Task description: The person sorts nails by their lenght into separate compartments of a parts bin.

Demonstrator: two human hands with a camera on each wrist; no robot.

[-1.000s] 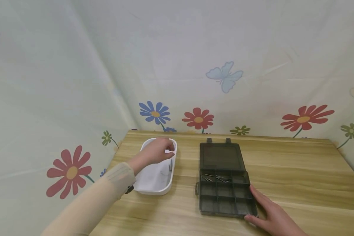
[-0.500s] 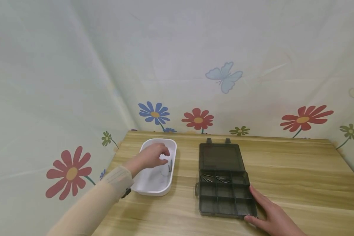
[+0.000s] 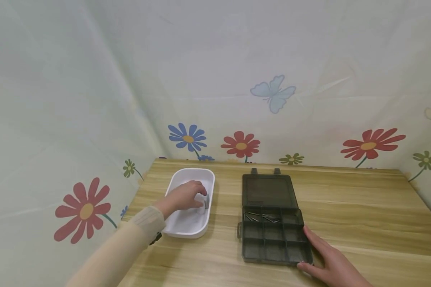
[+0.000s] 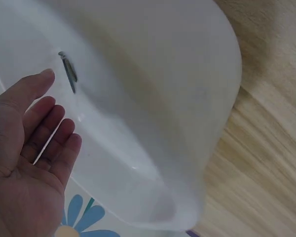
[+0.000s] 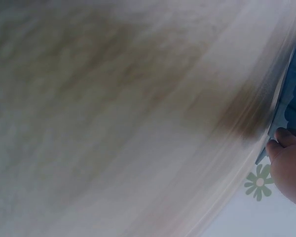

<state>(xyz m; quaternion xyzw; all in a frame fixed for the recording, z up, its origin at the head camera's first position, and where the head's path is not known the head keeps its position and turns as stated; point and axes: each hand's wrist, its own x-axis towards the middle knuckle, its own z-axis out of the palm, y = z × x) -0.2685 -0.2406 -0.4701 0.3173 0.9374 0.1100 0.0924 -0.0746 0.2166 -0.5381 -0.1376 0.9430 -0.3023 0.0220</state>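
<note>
A white tray [image 3: 186, 234] stands on the left of the table in the head view. My left hand [image 3: 183, 196] reaches down into it, holding nothing, thumb and fingers apart. Close by its fingertips, slim silvery pieces, like nails or screws [image 4: 69, 73], lie against the tray's side; one has a small head. To the right lies a dark, see-through compartment box [image 3: 274, 251], its lid [image 3: 269, 190] folded back. Several similar slim metal pieces [image 3: 270, 218] lie in its back row. My right hand [image 3: 332, 261] holds the box's front right corner, thumb at the front edge, fingers along the side.
The wood-grain table [image 3: 366, 215] ends at a pale fabric backdrop [image 3: 215, 79] printed with flowers and a butterfly. Another cloth wall rises close on the left. The lid's two clasps [image 3: 277, 171] point toward the back edge.
My left hand has come down and toward me, from above the tray's far end to beside the metal pieces. My right hand and the box stay put.
</note>
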